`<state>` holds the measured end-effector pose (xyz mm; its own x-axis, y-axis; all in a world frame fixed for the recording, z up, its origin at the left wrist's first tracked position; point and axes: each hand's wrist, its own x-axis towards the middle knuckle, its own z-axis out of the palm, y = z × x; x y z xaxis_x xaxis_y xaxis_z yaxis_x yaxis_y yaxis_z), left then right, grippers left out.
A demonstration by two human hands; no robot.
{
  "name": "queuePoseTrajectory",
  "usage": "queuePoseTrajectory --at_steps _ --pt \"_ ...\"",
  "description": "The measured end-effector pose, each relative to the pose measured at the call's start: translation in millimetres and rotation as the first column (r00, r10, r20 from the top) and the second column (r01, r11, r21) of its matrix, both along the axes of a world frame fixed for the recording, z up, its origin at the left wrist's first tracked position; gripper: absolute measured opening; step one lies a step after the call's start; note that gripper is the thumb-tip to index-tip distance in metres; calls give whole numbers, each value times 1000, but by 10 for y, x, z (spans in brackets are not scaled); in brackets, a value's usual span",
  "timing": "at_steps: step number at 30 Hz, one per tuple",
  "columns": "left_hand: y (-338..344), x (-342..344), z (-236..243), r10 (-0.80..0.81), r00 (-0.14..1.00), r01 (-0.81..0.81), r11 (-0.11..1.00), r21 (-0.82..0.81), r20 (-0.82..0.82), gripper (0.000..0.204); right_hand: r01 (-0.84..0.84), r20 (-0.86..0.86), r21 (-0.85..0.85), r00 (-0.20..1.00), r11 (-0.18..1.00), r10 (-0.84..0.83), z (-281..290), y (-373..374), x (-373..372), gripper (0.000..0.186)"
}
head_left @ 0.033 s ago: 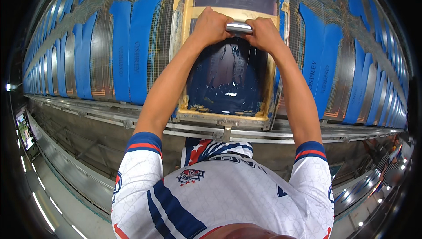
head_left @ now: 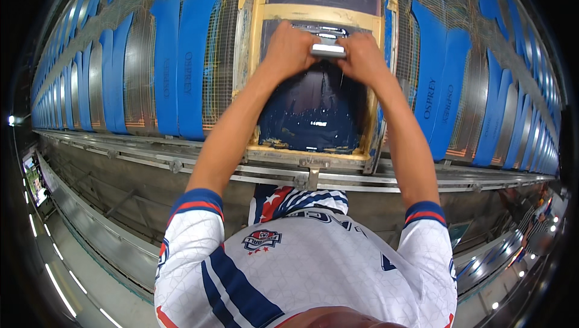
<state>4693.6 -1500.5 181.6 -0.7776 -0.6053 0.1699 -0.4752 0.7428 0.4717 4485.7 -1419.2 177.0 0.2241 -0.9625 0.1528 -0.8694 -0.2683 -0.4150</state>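
Long printing table [head_left: 181, 165], blue fabric panels [head_left: 178, 62]

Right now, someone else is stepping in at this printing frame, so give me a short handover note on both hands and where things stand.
Left hand and right hand: both grip the metal squeegee handle, held across the far end of the screen frame.
The dark blue ink covers the mesh from the hands to the near edge.
The frame lies flat on the long table, between rows of blue fabric pieces.
Done: ink is spread over the mesh.
Left: cannot tell whether this stroke is starting or ending; check before lifting the frame.
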Motion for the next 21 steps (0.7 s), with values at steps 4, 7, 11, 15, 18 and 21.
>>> queuePoseTrajectory --at_steps 4,7,11,15,18,21 --pt "1123 497 52 -14 999 14 1000 15 49 17 -26 -1 110 1000 994 26 157 1060 526 26" --pt "1582 672 97 -4 997 0 999 51 75 21 -18 84 104 996 994 9 179 1505 710 30" --pt "1418 620 137 -29 991 27 1000 14 130 19 -19 17 113 1000 993 18 188 1388 644 28" --pt "653 307 146 -22 991 31 997 -66 133 18 -5 -58 169 998 986 15 275 624 314 26" --pt "-47 -3 102 -36 999 39 993 -108 27 20 -12 -61 120 998 993 20 216 -54 -11 26" --pt "-479 -188 98 -3 992 15 996 -93 127 22 29 -36 270 999 963 -20 319 -499 -152 29"
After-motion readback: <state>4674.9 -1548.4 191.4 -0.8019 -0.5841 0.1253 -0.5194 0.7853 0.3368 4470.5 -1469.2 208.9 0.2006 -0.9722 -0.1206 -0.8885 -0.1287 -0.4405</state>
